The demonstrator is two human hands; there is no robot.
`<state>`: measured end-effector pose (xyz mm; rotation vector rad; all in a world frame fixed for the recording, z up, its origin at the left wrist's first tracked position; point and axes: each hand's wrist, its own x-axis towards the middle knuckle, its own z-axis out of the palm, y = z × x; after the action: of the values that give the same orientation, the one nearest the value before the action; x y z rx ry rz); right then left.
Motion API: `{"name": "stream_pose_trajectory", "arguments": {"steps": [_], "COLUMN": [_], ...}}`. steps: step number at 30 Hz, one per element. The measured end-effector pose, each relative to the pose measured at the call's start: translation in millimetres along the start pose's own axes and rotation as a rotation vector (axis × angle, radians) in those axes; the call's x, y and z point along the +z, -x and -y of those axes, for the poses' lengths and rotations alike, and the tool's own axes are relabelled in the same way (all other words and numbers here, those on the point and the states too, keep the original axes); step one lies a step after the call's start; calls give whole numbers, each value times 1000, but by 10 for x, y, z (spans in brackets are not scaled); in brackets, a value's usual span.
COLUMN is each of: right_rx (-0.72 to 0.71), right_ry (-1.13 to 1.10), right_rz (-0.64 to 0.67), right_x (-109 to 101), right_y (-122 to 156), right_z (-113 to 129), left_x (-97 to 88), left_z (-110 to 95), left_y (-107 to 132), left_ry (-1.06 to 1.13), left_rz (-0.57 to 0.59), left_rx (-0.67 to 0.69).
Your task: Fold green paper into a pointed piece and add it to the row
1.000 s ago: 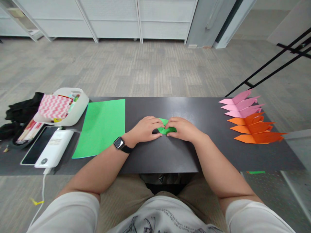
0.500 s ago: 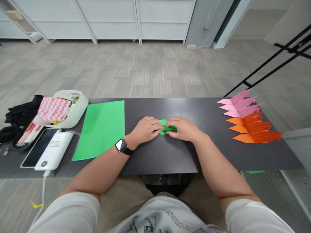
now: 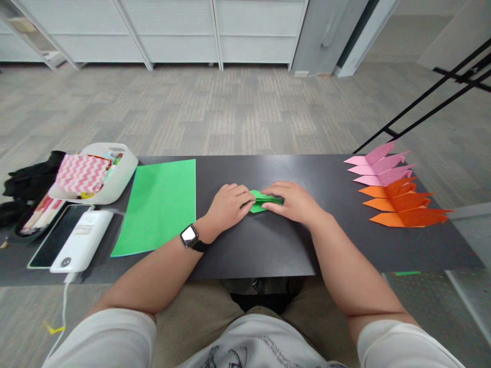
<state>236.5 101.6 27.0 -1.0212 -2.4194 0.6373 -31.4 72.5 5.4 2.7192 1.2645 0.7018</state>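
A small folded green paper piece (image 3: 258, 202) lies on the dark table (image 3: 268, 245) in front of me. My left hand (image 3: 226, 207), with a watch on its wrist, has its fingers curled down on the piece's left end. My right hand (image 3: 293, 201) presses on its right part, fingers pinched along the fold. Most of the piece is hidden under both hands.
A flat green sheet (image 3: 161, 204) lies left of my hands. Further left are a white basket (image 3: 115, 179) with a pink zigzag packet, a phone (image 3: 51, 237) and a white power bank (image 3: 80, 240). Folded pink pieces (image 3: 378, 166) and orange pieces (image 3: 399, 204) lie at the right.
The green piece has been flattened and drawn out to the right under my right-hand fingers. Both hands stay on it, the right one shifted slightly rightward.
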Motion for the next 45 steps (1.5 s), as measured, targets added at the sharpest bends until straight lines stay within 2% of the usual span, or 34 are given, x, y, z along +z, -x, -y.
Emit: {"name": "stream_pose_trajectory", "arguments": {"steps": [2, 4, 6, 7, 10, 13, 16, 21, 24, 27, 29, 32, 35, 37, 39, 42, 43, 45], "right_rx": [106, 296, 394, 390, 241, 4, -94, 32, 197, 301, 315, 296, 227, 156, 101, 59, 44, 11], "right_ry": [-212, -441, -535, -549, -567, -483, -473, -672, -769, -745, -729, -700, -611, -492, -327, -33, 61, 202], "right_rz": [-156, -336, -431, -416, -202, -76, -42, 11, -97, -206, -221, -192, -187, -229, -340, -502, -498, -383], "right_x": [-155, -267, -290, -268, -127, -21, -8, 72, 165, 191, 178, 159, 136, 101, 56, 15, 16, 35], "right_y": [29, 50, 52, 45, -3, -42, -41, -44, -81, -104, -104, -96, -92, -84, -67, -32, -21, -4], "right_z": [-152, -333, -463, -489, -403, -208, -95, -83, -76, -71, -67, -41, 9, 36, 46, 28, 20, 11], "left_x": [-37, -74, -98, -103, -80, -7, 98, 222, 209, 168, 162, 202, 264, 284, 267, 154, 97, -29], "left_z": [0, -6, -21, -30, -50, -31, 29, 111, 111, 94, 82, 74, 88, 114, 150, 193, 195, 175], "left_y": [3, 8, 10, 10, 9, 13, 17, -1, -5, -1, -2, -13, -19, -16, -4, 31, 45, 70], "left_ry": [41, 126, 250, 320, 511, 654, 828, 1040, 1120, 1185, 1186, 1147, 1079, 997, 854, 582, 504, 398], "left_rz": [-76, -183, -295, -340, -401, -387, -370, -299, -215, -111, -95, -133, -147, -194, -329, -594, -659, -733], "left_rx": [-46, -96, -123, -126, -119, -159, -252, -423, -396, -317, -306, -359, -393, -380, -367, -349, -330, -262]}}
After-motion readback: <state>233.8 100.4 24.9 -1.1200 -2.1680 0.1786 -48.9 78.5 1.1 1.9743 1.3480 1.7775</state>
